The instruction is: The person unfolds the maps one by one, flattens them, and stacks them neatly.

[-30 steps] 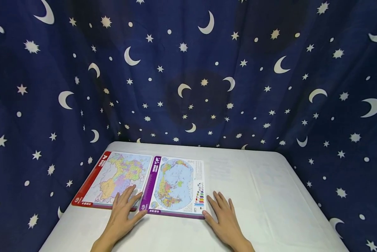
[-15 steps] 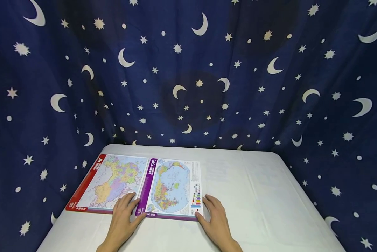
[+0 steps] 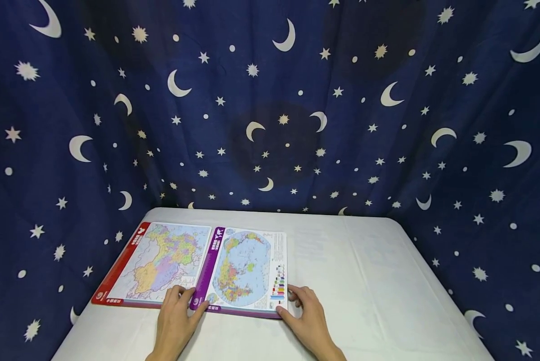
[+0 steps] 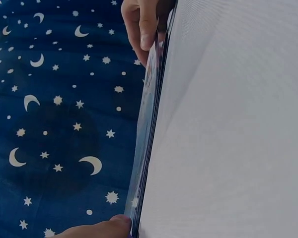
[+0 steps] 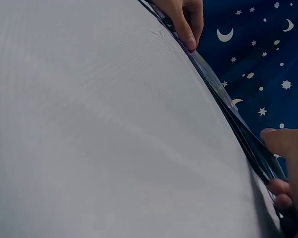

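A purple-edged world map (image 3: 247,271) lies flat on the white table, its near edge showing several thin layers in both wrist views. My left hand (image 3: 176,313) holds its near left corner, thumb on top and fingers curled at the left side. At the near right corner my right hand (image 3: 308,318) grips it with the thumb above. In the right wrist view the right hand's fingertips (image 5: 279,193) reach the underside. A red-edged map (image 3: 170,260) lies directly left of the purple one, with the left hand's fingers over its near right corner.
The white-covered table (image 3: 364,281) extends to the right of the maps. A dark blue curtain (image 3: 270,90) printed with moons and stars hangs behind it and along both sides.
My right hand has moved left onto the world map's corner and curled its fingers at the edge. The left hand's fingers have drawn in beside its left edge. The head view has shifted slightly.
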Tool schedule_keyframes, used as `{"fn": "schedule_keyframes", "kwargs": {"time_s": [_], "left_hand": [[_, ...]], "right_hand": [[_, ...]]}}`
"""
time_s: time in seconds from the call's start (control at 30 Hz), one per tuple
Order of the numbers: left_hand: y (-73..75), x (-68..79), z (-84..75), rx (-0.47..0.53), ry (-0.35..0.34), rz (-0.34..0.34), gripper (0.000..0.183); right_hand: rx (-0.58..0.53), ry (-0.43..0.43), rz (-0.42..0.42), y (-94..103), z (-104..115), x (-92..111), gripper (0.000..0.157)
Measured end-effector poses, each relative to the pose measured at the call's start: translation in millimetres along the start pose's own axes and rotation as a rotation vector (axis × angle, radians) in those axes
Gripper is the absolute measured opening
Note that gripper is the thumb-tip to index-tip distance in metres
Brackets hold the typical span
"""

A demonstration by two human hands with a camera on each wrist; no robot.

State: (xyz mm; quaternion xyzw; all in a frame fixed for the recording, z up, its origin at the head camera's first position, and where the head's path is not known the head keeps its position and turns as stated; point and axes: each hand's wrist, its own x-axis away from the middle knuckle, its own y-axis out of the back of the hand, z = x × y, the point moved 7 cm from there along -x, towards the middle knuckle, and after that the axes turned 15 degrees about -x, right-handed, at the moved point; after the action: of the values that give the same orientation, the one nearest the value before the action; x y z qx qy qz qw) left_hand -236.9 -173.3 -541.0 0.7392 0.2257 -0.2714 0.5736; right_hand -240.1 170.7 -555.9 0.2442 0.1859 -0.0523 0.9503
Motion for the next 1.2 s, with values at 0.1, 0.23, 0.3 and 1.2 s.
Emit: {"fn": "schedule_keyframes", "kwargs": {"time_s": [0.1, 0.23, 0.3, 1.2], "left_hand": [[-0.4, 0.6, -0.2, 0.012, 0.01, 0.021, 0.051], [-1.4, 0.8, -0.7, 0.019, 0.019, 0.039, 0.05], [-1.8, 0.4, -0.7, 0.021, 0.023, 0.041, 0.05], [-7.6, 0.7, 0.5, 0.032, 0.055, 0.11, 0.054]], "right_hand": [[-0.079, -0.036, 0.048, -2.2, -2.1, 0.2, 0.058], [-0.165, -0.076, 0.098, -3.4, -4.4, 0.9, 0.056], [-0.194, -0.088, 0.101, -2.4, -4.7, 1.0, 0.055], [-0.32, -0.108, 0.075, 6.1, 1.8, -4.4, 0.055]]}}
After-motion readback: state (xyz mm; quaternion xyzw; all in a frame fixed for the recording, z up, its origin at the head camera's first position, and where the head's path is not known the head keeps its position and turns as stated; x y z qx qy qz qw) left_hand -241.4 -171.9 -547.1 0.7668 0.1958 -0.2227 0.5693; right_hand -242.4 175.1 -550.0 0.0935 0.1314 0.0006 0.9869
